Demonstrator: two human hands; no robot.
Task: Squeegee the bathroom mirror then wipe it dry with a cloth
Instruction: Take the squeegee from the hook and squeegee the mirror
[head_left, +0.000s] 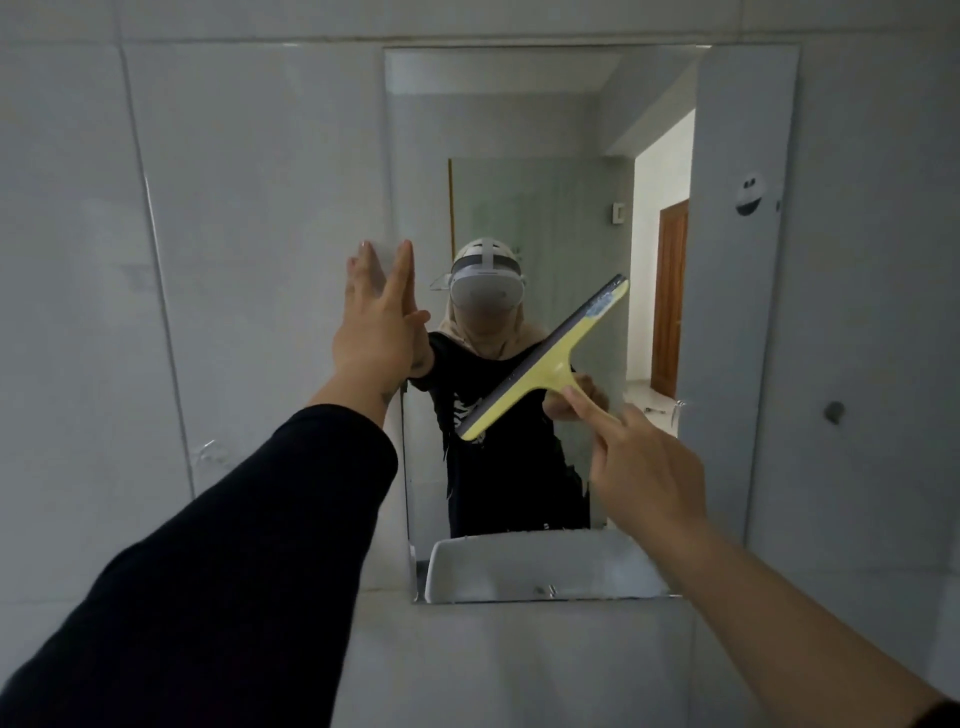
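Gripping the yellow squeegee (545, 358) against the mirror (571, 130), right hand (639, 467); left hand (376, 322) spread flat.

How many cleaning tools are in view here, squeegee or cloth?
1: a yellow squeegee in the right hand, tilted across the mirror. No cloth visible; it may be out of frame.

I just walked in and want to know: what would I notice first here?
First, the yellow squeegee, tilted across the middle of the bathroom mirror, with the right hand holding its handle. Next, the left hand, open flat at the mirror's left edge, where glass meets the white wall tiles. Its reflection touches it there.
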